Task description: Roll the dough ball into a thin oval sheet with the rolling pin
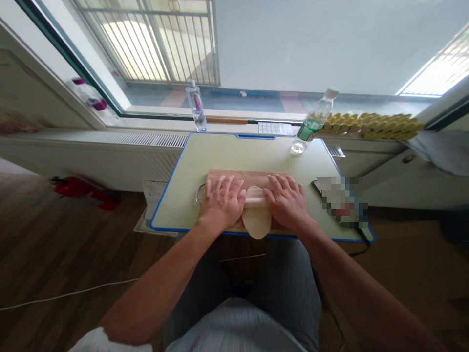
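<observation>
A wooden rolling pin (255, 201) lies across a flat, oval sheet of dough (257, 223) on a wooden board (252, 174). My left hand (223, 199) rests over the pin's left end, fingers stretched forward and the thumb beside the dough. Over the right end lies my right hand (286, 198), its fingers likewise extended and a little apart. Both palms hide the ends of the pin. The dough's near end reaches past the board to the table's front edge. A metal handle (198, 194) shows at the board's left side.
The board lies on a small blue-edged table (176, 195). A green-labelled bottle (313, 124) stands at its back right, a phone-like object (339, 201), blurred out, at its right. Another bottle (197, 107) stands by the window. A red fire extinguisher (86, 191) lies left on the floor.
</observation>
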Demonstrator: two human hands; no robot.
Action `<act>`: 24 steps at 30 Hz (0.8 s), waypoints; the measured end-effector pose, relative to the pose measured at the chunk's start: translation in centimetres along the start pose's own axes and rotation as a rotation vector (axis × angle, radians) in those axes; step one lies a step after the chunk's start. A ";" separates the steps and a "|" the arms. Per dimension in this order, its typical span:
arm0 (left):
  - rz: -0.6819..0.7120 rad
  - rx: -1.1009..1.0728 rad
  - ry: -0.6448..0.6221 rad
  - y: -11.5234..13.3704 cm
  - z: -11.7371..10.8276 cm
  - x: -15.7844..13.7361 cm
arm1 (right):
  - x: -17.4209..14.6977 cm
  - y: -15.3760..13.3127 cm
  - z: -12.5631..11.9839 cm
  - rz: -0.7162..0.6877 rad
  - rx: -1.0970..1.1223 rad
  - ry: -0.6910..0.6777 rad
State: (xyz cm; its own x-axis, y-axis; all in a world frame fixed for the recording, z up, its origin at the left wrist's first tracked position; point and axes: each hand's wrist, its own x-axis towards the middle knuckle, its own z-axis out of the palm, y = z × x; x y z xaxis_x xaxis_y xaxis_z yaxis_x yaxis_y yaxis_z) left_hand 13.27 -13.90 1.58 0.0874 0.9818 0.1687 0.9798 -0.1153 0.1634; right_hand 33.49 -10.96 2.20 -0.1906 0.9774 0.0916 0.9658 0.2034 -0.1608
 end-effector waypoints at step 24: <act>-0.052 -0.024 -0.087 -0.9 0.1 2.8 | 3.0 0.1 0.2 0.013 0.006 -0.018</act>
State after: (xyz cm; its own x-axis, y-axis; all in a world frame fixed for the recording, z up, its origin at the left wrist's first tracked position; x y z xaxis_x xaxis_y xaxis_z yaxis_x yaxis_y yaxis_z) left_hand 12.68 -11.07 1.81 0.0529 0.9958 0.0748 0.9789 -0.0665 0.1932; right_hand 32.93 -7.99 2.29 -0.1814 0.9808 0.0714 0.9672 0.1911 -0.1676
